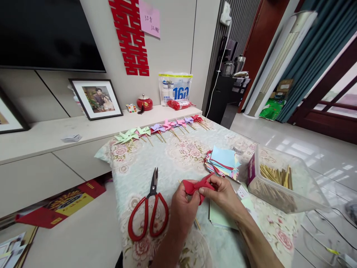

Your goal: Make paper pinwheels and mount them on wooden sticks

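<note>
A red paper pinwheel (205, 182) is pinched between both of my hands above the table, its corners folded toward the middle. My left hand (184, 203) grips its left side with thumb and fingers. From the right, my right hand (223, 190) presses it with thumb and fingertips near the centre. Part of a thin wooden stick (197, 223) shows below my hands; whether it joins the paper is hidden. Red-handled scissors (153, 190) lie with closed blades to the left. Beyond my right hand sits a pile of coloured paper squares (223, 158), light blue on top.
Finished pinwheels (167, 125) in green, purple, pink and red line the table's far edge. A clear plastic box (306, 186) of wooden sticks (276, 176) stands at the right. Pale green sheets (220, 217) lie under my right forearm. Behind is a white cabinet (44, 137).
</note>
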Demonstrator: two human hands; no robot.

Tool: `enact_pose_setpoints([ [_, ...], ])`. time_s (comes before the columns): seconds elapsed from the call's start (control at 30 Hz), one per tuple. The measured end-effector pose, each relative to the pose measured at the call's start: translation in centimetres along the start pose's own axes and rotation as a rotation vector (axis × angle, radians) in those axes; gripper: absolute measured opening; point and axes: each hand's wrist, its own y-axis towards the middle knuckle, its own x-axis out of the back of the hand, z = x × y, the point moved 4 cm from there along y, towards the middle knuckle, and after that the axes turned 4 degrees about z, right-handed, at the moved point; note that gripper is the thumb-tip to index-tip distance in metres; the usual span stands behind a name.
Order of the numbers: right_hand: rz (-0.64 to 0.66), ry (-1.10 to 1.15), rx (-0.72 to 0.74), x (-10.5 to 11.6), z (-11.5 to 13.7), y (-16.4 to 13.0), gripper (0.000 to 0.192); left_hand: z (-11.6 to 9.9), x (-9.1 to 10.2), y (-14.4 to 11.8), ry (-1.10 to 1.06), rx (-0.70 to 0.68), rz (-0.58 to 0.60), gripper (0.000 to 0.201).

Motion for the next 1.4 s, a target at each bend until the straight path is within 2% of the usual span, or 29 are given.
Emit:
enact_pose_setpoints([
  [0.1, -0.027, -0.024, 0.063, 0.3, 0.2, -0.1, 0.014, -0.4, 0.0, -0.3, 0.027, -0.024, 0.001, 0.021],
  [0.2, -0.056, 0.06, 0.106, 0.8, 0.4, -0.2, 0.011, -0.8, -0.2, -0.4, -0.153, 0.007, 0.093, 0.024],
  [0.27, -0.064, 0.233, 0.109, 1.2, 0.5, -0.4, 0.011, -1.1, 0.0, -0.4, -0.302, 0.032, 0.11, 0.027],
  [0.37, 0.046, 0.519, 0.081, 1.1, 0.5, -0.7, 0.016, -1.6, 1.0, -0.2, -0.41, 0.0, -0.011, 0.032],
  [0.43, 0.179, 0.591, 0.043, 0.6, 0.6, -1.1, 0.018, -2.0, 1.5, -0.3, -0.456, -0.054, -0.039, 0.034],
  [0.53, 0.364, 0.526, -0.042, -0.6, 0.7, -1.5, 0.016, -2.5, 1.4, -0.7, -0.54, -0.111, 0.062, 0.037],
  [0.6, 0.44, 0.453, -0.1, -1.4, 0.7, -1.7, 0.017, -2.9, 1.2, -1.1, -0.573, -0.133, 0.146, 0.037],
  [0.77, 0.521, 0.345, -0.18, -2.4, 0.7, -1.8, 0.027, -3.5, 0.9, -1.4, -0.584, -0.21, 0.252, 0.033],
  [0.9, 0.563, 0.341, -0.229, -2.5, -0.1, -2.0, 0.025, -4.0, 0.6, -1.1, -0.691, -0.214, 0.326, 0.036],
  [0.97, 0.536, 0.382, -0.224, -2.3, -0.3, -2.0, 0.024, -3.9, 1.0, -0.8, -0.811, -0.154, 0.243, 0.037],
  [1.03, 0.509, 0.438, -0.219, -2.1, -0.2, -2.0, 0.025, -3.4, 1.8, -0.4, -0.921, -0.081, 0.063, 0.034],
  [1.1, 0.509, 0.482, -0.219, -2.1, 0.1, -2.0, 0.025, -2.9, 2.3, -0.1, -0.952, -0.015, -0.084, 0.024],
  [1.13, 0.518, 0.493, -0.216, -2.2, 0.3, -2.1, 0.025, -2.7, 2.3, -0.1, -0.932, 0.017, -0.121, 0.019],
  [1.27, 0.546, 0.464, -0.214, -2.8, 0.7, -2.1, 0.024, -2.0, 1.4, -0.3, -0.745, 0.154, -0.1, 0.028],
  [1.4, 0.557, 0.424, -0.187, -3.1, 0.9, -2.0, 0.025, -2.1, 1.0, -0.6, -0.718, 0.175, -0.096, 0.033],
])
